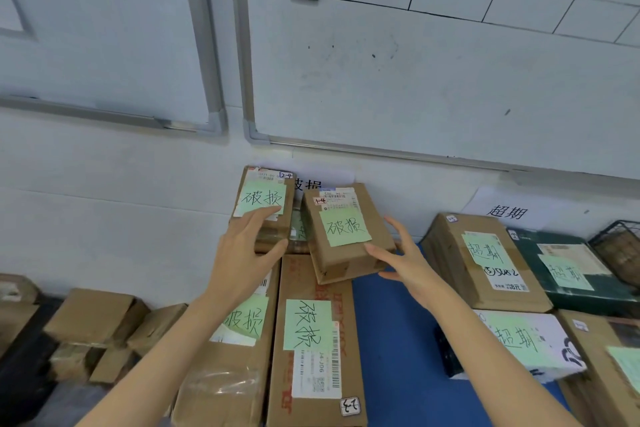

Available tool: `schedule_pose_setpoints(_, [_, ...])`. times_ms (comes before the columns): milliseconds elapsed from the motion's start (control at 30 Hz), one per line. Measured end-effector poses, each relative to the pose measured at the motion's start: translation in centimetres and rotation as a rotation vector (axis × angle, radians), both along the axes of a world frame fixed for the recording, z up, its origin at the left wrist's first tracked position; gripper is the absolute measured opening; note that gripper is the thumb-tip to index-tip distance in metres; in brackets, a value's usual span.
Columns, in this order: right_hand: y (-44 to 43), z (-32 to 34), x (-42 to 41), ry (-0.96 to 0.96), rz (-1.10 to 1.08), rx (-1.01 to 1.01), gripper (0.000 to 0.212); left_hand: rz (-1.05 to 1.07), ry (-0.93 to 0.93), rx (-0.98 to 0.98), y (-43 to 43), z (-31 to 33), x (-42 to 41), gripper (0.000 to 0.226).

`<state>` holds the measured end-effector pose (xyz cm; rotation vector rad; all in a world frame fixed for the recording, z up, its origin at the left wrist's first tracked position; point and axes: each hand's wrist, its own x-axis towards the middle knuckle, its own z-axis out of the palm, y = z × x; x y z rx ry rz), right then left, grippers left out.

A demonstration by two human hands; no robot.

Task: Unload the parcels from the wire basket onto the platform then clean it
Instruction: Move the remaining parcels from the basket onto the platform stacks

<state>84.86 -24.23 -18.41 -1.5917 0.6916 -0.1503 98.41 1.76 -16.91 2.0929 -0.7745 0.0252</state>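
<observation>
A small brown parcel (346, 236) with a green note lies tilted on top of other parcels near the wall. My right hand (407, 263) holds its near right corner, thumb on top and fingers along the right side. My left hand (242, 253) rests on the neighbouring taped parcel (266, 218), fingers flat over its green note and thumb against its front face. Both parcels sit above a long box (311, 350) and a plastic-wrapped box (225, 367) on the blue platform (391, 350). The black wire basket (618, 246) shows at the far right edge, something brown inside it.
A second group of labelled parcels fills the right: a tall brown box (481, 263), a dark green box (571, 270) and a white bag (519, 343). Loose cardboard boxes (93, 326) are piled low on the left. Whiteboards (433, 73) hang on the wall behind.
</observation>
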Motion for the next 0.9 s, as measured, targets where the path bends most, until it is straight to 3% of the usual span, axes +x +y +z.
schedule_pose_setpoints(133, [-1.1,0.8,-0.3,-0.048,-0.02,-0.047,0.084,0.006,-0.01,0.007,-0.3,-0.2,-0.4,0.052])
schedule_pose_setpoints(267, [1.6,1.0,0.2,-0.062,-0.079,-0.496,0.075,0.0,-0.016,0.014,-0.7,-0.3,-1.0,0.05])
schedule_pose_setpoints(333, [3.8,0.6,0.4,-0.02,-0.047,-0.713,0.083,0.003,-0.023,0.018,-0.9,-0.2,-1.2,0.05])
schedule_pose_setpoints(433, [6.0,-0.1,0.6,0.105,0.031,-0.886,0.101,0.005,-0.018,0.036,-1.1,-0.1,-1.6,0.056])
schedule_pose_setpoints(533, [6.1,-0.2,0.7,0.182,0.108,-0.903,0.104,0.014,-0.033,0.031,-1.0,0.0,-2.1,0.058])
schedule_pose_setpoints(767, [2.4,1.4,-0.1,0.147,0.332,-0.836,0.079,0.038,-0.019,0.022,-0.8,0.3,-2.9,0.058])
schedule_pose_setpoints(900, [0.4,1.4,-1.1,0.013,0.337,-0.814,0.074,0.044,-0.027,0.022,-0.9,0.3,-3.3,0.059])
